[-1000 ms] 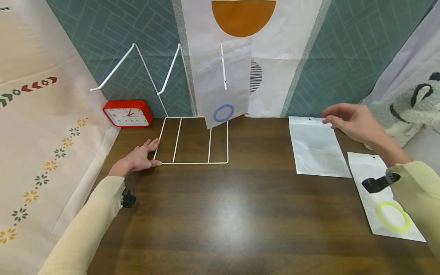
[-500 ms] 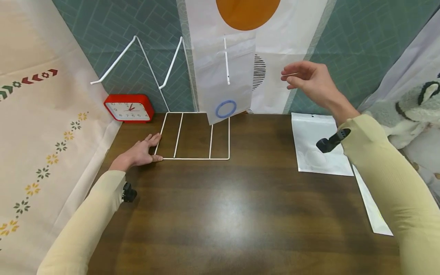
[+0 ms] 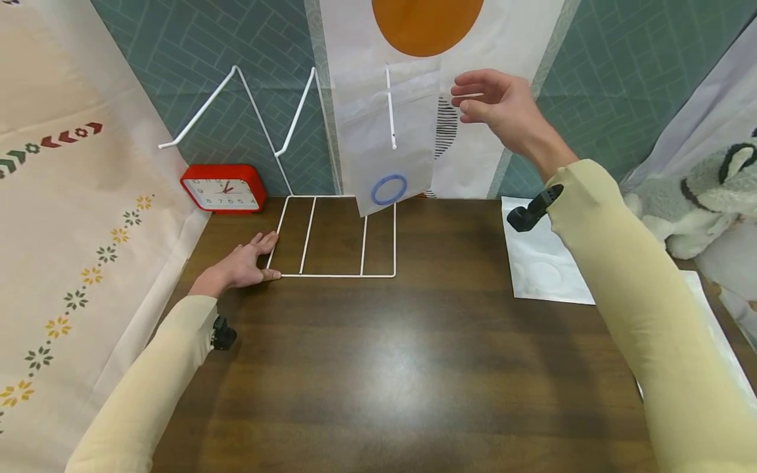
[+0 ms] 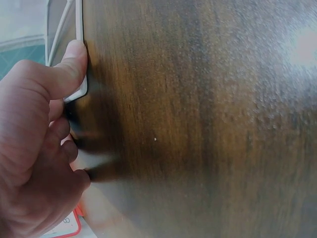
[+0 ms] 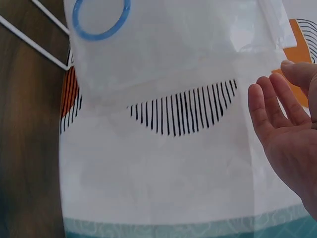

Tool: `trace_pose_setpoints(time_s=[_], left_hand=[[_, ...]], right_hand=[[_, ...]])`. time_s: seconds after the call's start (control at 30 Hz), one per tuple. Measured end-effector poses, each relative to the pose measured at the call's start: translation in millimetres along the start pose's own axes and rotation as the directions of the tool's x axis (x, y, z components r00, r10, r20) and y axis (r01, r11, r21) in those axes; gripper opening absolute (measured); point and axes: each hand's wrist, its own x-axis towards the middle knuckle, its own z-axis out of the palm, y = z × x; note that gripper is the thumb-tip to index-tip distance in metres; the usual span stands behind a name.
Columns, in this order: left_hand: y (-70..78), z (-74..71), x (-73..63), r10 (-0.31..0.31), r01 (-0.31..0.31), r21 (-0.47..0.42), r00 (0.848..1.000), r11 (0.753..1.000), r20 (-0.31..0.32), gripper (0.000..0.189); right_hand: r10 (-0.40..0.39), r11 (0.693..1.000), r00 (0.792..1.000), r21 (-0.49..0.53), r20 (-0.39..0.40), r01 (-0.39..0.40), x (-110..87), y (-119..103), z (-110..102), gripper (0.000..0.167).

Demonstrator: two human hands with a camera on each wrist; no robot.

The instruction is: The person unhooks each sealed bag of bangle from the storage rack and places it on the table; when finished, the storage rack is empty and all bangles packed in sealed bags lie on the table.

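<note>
A white wire display rack stands against the backdrop, its base on the wooden table. My left hand holds the base's front left corner; in the left wrist view its thumb lies along the wire. From the rack's right prong hangs a translucent white pouch, slightly tilted, with a blue ring near its bottom. Right of the pouch, my right hand hovers apart from it with loosely bent fingers and nothing in its grasp. In the right wrist view the pouch shows beyond the fingers.
A red clock stands left of the rack. One flat white pouch lies at the right, partly under my forearm; another is mostly hidden by the sleeve. A grey plush toy sits at the right edge.
My right hand has moved left and up from above the flat pouches to beside the hanging pouch. My left hand keeps its place on the rack; the hanging pouch looks unchanged.
</note>
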Motion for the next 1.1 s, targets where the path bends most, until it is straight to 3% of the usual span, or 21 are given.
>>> trace_pose_setpoints(time_s=[0.23,0.8,1.1], left_hand=[[4.2,1.1,-0.3,-0.009,0.009,-0.013,1.000,1.000,0.006,0.090],[4.9,3.9,0.7,0.008,-0.008,-0.012,1.000,1.000,-0.010,0.090],[1.9,6.0,3.7,-0.002,0.002,-0.003,1.000,1.000,-0.001,0.090]], right_hand=[[-0.015,0.999,1.000,0.043,0.004,0.014,11.3,-7.8,14.6,0.042],[-0.008,0.976,1.000,0.219,0.014,0.005,18.6,-6.0,23.0,0.045],[-0.009,0.956,0.996,0.293,0.089,-0.018,18.3,-7.7,29.4,0.043]])
